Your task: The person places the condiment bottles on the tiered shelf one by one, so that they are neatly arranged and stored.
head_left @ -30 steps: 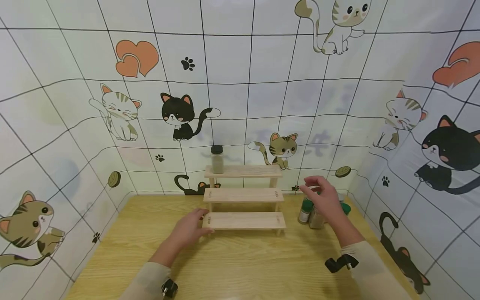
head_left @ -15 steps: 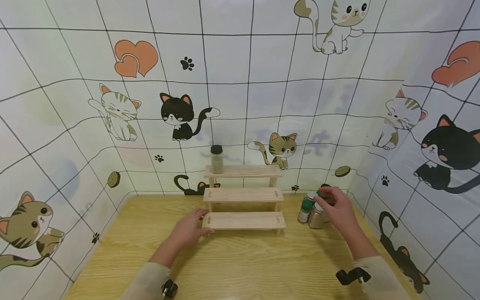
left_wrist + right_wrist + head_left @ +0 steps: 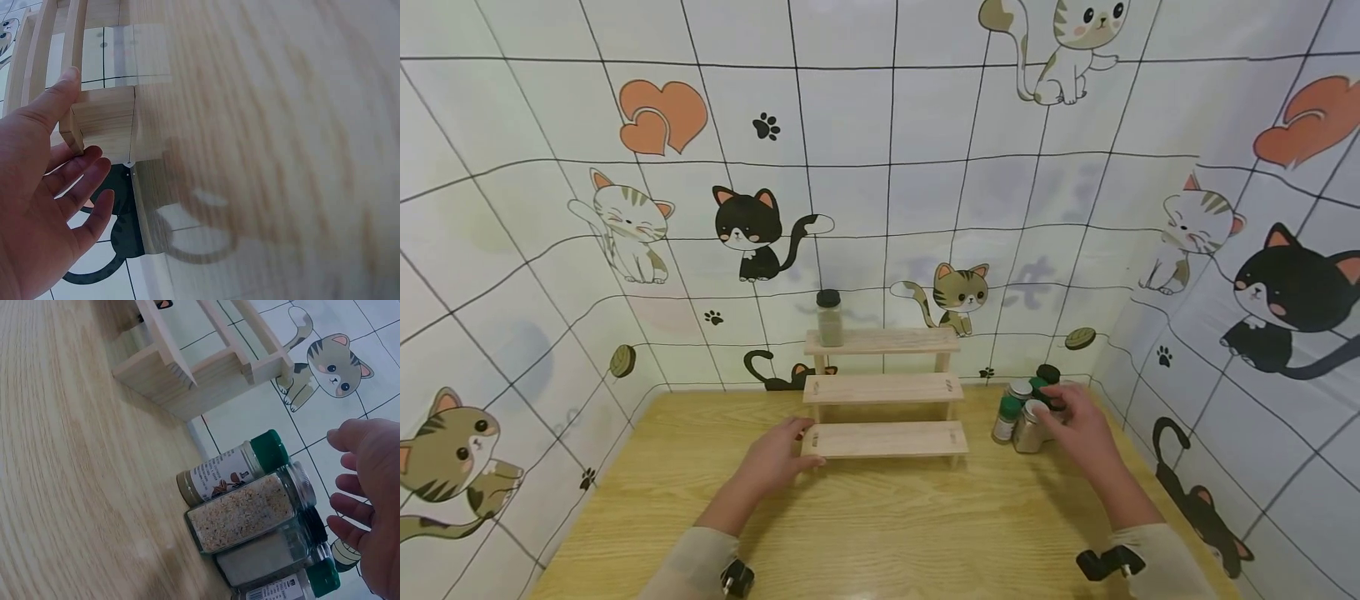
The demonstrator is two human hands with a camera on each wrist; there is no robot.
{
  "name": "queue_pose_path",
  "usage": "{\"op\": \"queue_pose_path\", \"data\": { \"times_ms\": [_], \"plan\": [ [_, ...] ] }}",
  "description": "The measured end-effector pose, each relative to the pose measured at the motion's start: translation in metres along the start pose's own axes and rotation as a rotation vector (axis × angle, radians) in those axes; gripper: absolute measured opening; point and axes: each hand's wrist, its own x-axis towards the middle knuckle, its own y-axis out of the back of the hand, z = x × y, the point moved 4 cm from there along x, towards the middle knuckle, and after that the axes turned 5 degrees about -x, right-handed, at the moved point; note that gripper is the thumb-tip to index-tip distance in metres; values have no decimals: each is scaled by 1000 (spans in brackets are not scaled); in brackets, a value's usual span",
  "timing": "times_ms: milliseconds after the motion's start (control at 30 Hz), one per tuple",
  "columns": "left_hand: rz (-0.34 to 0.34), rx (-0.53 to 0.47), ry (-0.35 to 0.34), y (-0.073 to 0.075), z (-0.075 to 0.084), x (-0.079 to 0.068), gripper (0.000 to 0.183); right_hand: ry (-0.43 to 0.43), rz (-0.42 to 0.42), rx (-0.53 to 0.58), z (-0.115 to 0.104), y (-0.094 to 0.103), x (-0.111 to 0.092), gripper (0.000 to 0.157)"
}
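A three-step wooden shelf rack (image 3: 883, 439) stands on the table. My left hand (image 3: 773, 458) grips the left end of its lowest step, thumb on top and fingertips below the board. On the top step, at the left, stands a glass jar (image 3: 830, 325) with a black lid. Several spice jars cluster to the right of the rack, among them a green-capped jar (image 3: 219, 476) and a silver-lidded jar (image 3: 247, 512) of coarse pale grains. My right hand (image 3: 1084, 425) hovers at the lids of this cluster, thumb and fingers apart, holding nothing.
Behind the grainy jar are a black-lidded jar (image 3: 265, 556) and another green-capped jar (image 3: 281, 590). A cat-printed sheet (image 3: 850, 200) rises behind and at both sides of the wooden table (image 3: 880, 533).
My right hand has moved to the right and down over the jar cluster, uncovering more lids. My left hand keeps its hold on the rack. The head view has shifted slightly.
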Motion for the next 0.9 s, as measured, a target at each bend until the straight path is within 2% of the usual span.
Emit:
{"op": "queue_pose_path", "data": {
  "times_ms": [400, 667, 900],
  "plan": [
    [-3, 5, 13, -1, -1, -1, 75, 129, -84, -92, 5, -12, -1, 33],
    [-4, -10, 23, -2, 0, 0, 75, 93, -144, -84, 12, -16, -2, 36],
    [-5, -15, 13, -1, -1, 0, 75, 5, -202, -58, 18, -21, -1, 41]
  ]
}}
